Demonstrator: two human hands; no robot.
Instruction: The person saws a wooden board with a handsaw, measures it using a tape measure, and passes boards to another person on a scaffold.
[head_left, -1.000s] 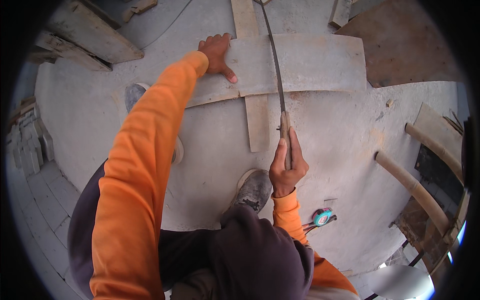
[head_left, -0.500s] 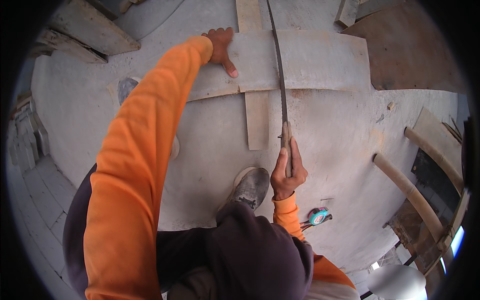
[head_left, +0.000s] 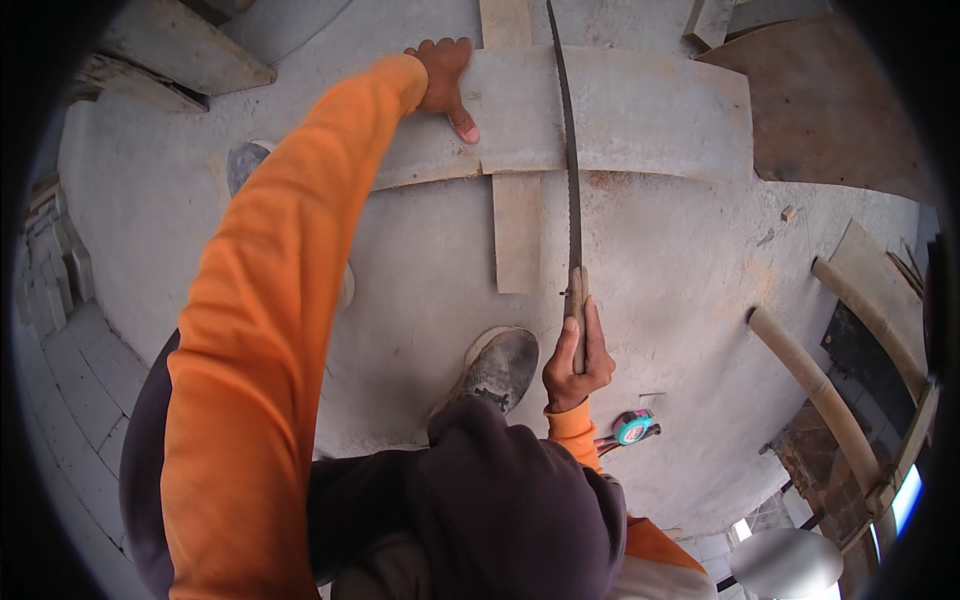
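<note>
So, right hand (head_left: 578, 352) wrapped tight on the handsaw (head_left: 570, 180) handle | blade lies across the grey board (head_left: 640, 115), which rests on a wood strip (head_left: 517, 225) on the concrete floor (head_left: 660, 260) | left hand (head_left: 445, 80) flat, fingers spread, pinning board | tip imo: long even strokes, keep that thumb clear | tape measure (head_left: 632, 427) nearby

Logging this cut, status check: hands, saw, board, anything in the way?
Left hand flat on board, pinning it. Right hand gripping saw, blade across board. Board rests on wooden strip. Shoe near handle, clear of blade.
</note>
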